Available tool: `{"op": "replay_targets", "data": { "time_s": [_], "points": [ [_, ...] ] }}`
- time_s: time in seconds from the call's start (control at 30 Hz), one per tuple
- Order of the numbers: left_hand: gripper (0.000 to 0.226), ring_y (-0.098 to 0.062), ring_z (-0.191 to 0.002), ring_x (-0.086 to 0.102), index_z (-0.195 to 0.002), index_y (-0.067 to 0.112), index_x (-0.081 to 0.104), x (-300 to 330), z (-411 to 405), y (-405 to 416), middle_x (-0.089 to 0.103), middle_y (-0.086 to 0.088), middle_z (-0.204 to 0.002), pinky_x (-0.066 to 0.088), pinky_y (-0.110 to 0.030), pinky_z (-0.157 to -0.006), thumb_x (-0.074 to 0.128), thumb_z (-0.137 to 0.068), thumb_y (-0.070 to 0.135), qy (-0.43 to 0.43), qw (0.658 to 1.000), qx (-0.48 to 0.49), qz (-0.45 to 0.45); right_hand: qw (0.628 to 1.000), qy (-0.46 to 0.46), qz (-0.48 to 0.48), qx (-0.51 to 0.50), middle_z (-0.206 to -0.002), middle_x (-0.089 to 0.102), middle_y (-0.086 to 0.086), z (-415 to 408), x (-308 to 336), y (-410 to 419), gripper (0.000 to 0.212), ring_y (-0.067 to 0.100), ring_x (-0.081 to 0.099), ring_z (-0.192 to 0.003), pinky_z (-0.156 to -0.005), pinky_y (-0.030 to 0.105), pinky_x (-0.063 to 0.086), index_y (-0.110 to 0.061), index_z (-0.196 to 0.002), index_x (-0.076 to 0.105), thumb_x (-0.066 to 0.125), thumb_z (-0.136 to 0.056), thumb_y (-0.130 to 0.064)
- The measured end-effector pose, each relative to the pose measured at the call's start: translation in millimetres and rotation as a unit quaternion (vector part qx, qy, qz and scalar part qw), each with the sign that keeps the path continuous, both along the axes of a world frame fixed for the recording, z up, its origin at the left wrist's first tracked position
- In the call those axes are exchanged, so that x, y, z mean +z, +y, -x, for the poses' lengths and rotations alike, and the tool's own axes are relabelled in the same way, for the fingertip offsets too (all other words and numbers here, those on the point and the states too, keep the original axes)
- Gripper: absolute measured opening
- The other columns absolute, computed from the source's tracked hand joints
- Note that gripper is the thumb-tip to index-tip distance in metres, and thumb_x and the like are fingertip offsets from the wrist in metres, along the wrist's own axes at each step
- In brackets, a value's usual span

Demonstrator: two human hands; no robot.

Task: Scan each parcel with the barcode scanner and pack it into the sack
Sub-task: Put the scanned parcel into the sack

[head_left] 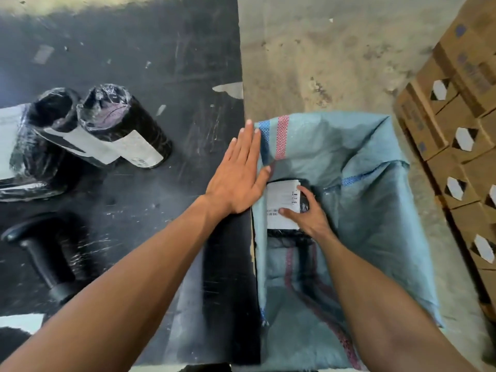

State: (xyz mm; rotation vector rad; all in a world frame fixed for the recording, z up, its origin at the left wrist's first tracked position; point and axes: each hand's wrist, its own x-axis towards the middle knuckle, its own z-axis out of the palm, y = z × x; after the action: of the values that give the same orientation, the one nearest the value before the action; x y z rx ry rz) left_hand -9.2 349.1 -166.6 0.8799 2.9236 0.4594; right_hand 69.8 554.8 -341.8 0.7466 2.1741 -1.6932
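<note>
A blue-grey woven sack (362, 189) stands open beside the black table's right edge. My right hand (308, 213) is down inside it, gripping a black-wrapped parcel (281, 205) with a white label. My left hand (239, 170) lies flat with fingers straight, pressing on the sack's left rim at the table edge. Two black-wrapped cylindrical parcels (126, 127) (45, 135) with white labels lie on the table at the left. The black barcode scanner (45, 253) lies on the table at the near left, untouched.
The black table (161, 63) is scuffed and carries scraps of paper. Stacked brown cardboard boxes (456, 130) stand along the right. Bare concrete floor (322, 63) stretches beyond the sack. A white paper corner (18, 322) shows at the near left edge.
</note>
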Motion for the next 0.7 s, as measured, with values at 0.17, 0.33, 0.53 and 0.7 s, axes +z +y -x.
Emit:
{"op": "replay_targets", "data": {
  "time_s": [0.17,0.33,0.53,0.7],
  "points": [
    [0.073,-0.027,-0.157,-0.005,-0.160,-0.001,0.002,0.1,0.7,1.4,-0.008,-0.018,-0.168,0.004,-0.042,-0.128,0.025,-0.106,0.041,0.010,1.000,-0.002,0.010,0.999,-0.012,-0.011,0.048,-0.150,0.056,-0.007,9.2,-21.9,1.8,0.101,0.017,0.051,-0.139,-0.122,0.043,0.039,-0.054,-0.153,0.041,0.097,-0.070,-0.046],
    [0.073,-0.028,-0.157,-0.002,-0.160,-0.002,0.004,0.5,1.2,1.8,-0.006,-0.019,-0.168,0.003,-0.040,-0.128,0.029,-0.106,0.040,0.018,1.000,-0.004,0.017,0.972,-0.057,-0.142,0.178,-0.172,0.018,0.019,14.3,-37.8,-3.4,0.102,0.042,0.022,-0.157,-0.128,0.054,0.021,-0.060,-0.162,0.006,0.075,-0.087,-0.065],
    [0.074,-0.026,-0.157,-0.004,-0.160,0.000,0.003,0.2,1.5,2.3,-0.007,-0.018,-0.169,0.002,-0.040,-0.128,0.029,-0.106,0.042,0.018,1.000,0.003,0.025,0.867,-0.048,-0.405,0.285,-0.171,-0.026,0.022,17.2,-31.0,-8.2,0.093,0.042,-0.019,-0.160,-0.128,0.057,-0.004,-0.038,-0.168,-0.003,0.043,-0.097,-0.077],
    [0.075,-0.025,-0.157,-0.006,-0.160,0.001,0.001,-0.7,1.4,1.8,-0.010,-0.017,-0.169,0.002,-0.040,-0.128,0.028,-0.105,0.043,0.017,0.999,0.004,0.028,0.861,-0.008,-0.413,0.297,-0.173,-0.028,0.012,16.6,-55.4,-24.6,0.085,0.033,-0.027,-0.159,-0.128,0.055,-0.015,-0.028,-0.170,-0.007,0.024,-0.103,-0.072]
  ]
}}
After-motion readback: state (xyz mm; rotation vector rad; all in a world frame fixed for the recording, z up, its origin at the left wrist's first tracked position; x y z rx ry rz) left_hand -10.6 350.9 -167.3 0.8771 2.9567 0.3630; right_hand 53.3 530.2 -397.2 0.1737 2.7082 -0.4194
